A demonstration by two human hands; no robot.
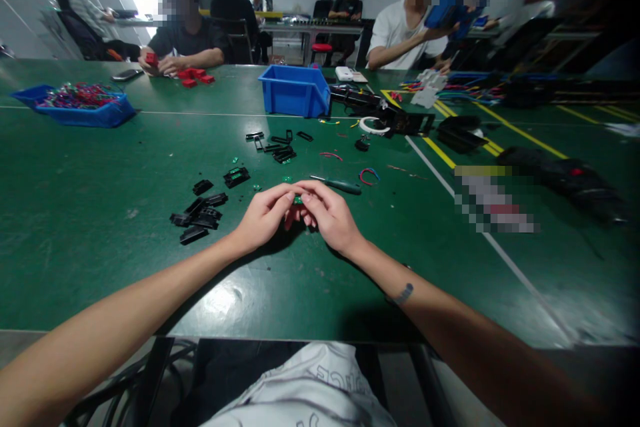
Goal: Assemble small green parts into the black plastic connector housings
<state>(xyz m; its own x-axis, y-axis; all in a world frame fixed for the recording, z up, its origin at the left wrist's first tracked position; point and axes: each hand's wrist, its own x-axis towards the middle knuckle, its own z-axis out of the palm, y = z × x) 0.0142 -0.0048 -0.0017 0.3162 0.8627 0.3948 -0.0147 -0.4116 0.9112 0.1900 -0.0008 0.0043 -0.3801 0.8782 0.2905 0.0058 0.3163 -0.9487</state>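
My left hand [264, 215] and my right hand [327, 212] meet over the green table [100, 200], fingertips pinched together on a small green part [298, 200]. Most of that part is hidden by my fingers. A green-handled screwdriver [340, 184] lies just beyond my right hand. Black plastic housings [200, 212] lie in a loose heap to the left of my left hand, with another black piece [237, 176] farther up.
More black parts [277, 145] lie near a blue bin [295, 89]. A blue tray of coloured pieces [75, 104] sits far left. Wire scraps [369, 176], a tape roll [373, 125] and black gear [565, 177] are to the right. Other people work across the table.
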